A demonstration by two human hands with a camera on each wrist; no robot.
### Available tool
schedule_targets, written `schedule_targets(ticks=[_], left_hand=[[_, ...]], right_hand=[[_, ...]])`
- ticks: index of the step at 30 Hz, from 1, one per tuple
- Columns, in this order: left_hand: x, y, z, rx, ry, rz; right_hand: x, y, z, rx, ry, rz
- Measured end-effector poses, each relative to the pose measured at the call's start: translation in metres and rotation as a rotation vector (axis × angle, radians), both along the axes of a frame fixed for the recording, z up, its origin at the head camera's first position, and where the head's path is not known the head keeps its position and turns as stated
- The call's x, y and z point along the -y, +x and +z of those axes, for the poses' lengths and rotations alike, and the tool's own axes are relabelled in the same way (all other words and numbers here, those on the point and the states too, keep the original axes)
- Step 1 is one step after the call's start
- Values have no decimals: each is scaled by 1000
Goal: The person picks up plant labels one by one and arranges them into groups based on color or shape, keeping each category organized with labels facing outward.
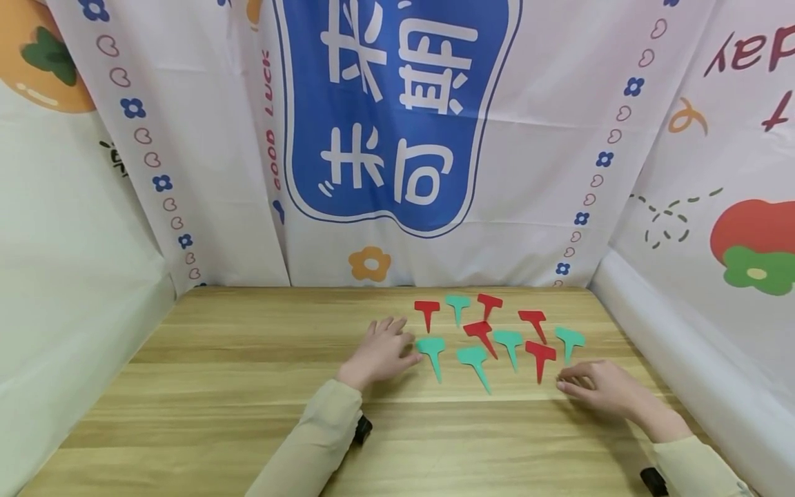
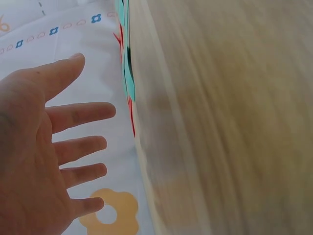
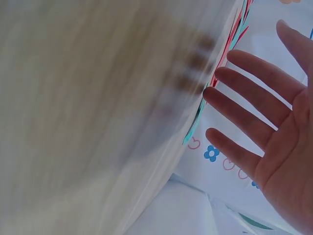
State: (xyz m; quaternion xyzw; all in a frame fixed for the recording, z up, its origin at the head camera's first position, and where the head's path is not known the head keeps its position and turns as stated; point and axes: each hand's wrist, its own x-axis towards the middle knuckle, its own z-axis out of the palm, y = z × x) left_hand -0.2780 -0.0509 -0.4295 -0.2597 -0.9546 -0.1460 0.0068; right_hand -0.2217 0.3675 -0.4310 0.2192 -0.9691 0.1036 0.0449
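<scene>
Several flat T-shaped plant labels, some red and some teal green, lie scattered on the wooden table, their pointed stems toward the near side. My left hand [image 1: 380, 353] is at the left of the group, fingers spread and holding nothing, its thumb close to a green label [image 1: 431, 347]. On the other side, my right hand [image 1: 601, 388] is beside a red label [image 1: 540, 352] and below another green label [image 1: 569, 337]. Both palms show bare in the wrist views, the left hand [image 2: 39, 147] with fingers apart, the right hand [image 3: 274, 127] with fingers extended.
The wooden table [image 1: 205, 386] meets a printed white cloth [image 1: 217, 138] hanging along its far edge. More cloth lines the left and right sides. Dark wrist cameras [image 1: 363, 429] sit under the sleeves. A red label [image 1: 480, 331] near the middle lies close to its neighbours.
</scene>
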Motion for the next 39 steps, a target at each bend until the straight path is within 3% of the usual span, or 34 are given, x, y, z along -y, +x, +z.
schedule_targets(ticks=[4,14,24,39], left_hand=[[-2,1,1,-2,-11,4],[-5,4,2,4,-3,11],[-12,7,0,-16,-8,25],[-33,11,0,-39,1,108]], right_hand=[[-5,1,-1,5,13,-1],[-13,-2,-4,-55,36,99],[-16,-4,-5,3,43,84],[-19,-5,-7,-20,32,97]])
